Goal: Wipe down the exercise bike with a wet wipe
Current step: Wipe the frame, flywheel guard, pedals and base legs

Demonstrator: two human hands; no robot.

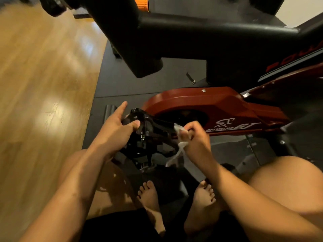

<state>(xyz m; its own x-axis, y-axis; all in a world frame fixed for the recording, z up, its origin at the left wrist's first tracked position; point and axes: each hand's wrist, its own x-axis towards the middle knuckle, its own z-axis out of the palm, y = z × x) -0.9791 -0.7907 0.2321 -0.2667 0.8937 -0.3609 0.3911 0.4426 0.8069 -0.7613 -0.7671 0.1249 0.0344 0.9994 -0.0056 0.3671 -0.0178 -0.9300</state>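
Observation:
The exercise bike fills the upper right: a black frame [174,37] and a red drive cover [218,105] with a white logo. Its black pedal [148,135] with a toe cage sticks out toward me at the centre. My left hand [117,128] grips the pedal's left end, thumb on top and index finger stretched out. My right hand [195,135] pinches a crumpled white wet wipe [180,137] against the crank arm on the pedal's right side; a loose tail of the wipe hangs down.
I crouch on a dark floor mat [125,81], my bare feet [174,203] below the pedal and my knees at both sides. Wooden flooring [43,84] lies to the left. An orange knob [141,4] shows on the frame at the top.

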